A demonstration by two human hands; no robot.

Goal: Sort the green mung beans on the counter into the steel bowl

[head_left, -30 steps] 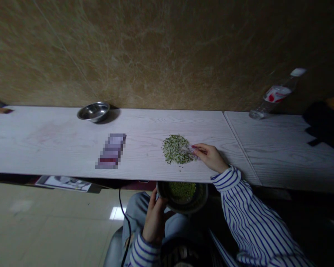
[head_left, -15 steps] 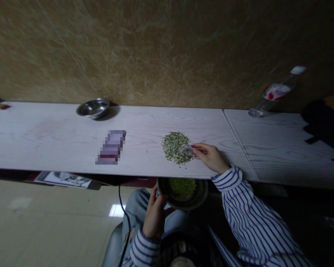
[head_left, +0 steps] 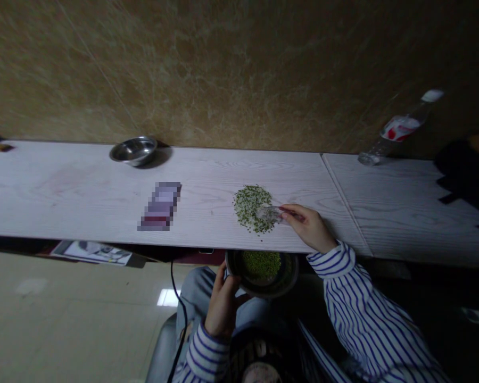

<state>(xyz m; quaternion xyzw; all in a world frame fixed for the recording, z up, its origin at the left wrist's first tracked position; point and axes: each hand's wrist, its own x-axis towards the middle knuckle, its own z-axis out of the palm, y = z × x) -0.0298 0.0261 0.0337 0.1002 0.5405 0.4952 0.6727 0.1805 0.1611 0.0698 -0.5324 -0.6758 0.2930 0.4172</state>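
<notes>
My left hand [head_left: 222,306] is closed on the rim of a dark bowl [head_left: 290,284], tilted beneath the table's front edge above my lap. Green beans [head_left: 261,264] lie in that bowl. On the table, a round pile of green beans mixed with white grains [head_left: 249,205] is spread out. At the pile's right side, my right hand [head_left: 305,223] pinches a clear spoon [head_left: 270,214] between thumb and fingers. The spoon's bowl rests in or just over the pile; white grains seem to show through it.
A shiny metal bowl [head_left: 133,152] stands by the wall at back left. Nearer is a blurred-out flat purple object [head_left: 160,206]. A clear bottle [head_left: 401,127] with a white cap stands at back right, near something dark [head_left: 463,173]. A black cable [head_left: 182,314] hangs by my left leg.
My right hand and the spoon have shifted slightly right. My left hand keeps its hold on the dark bowl. The whole view has moved a little.
</notes>
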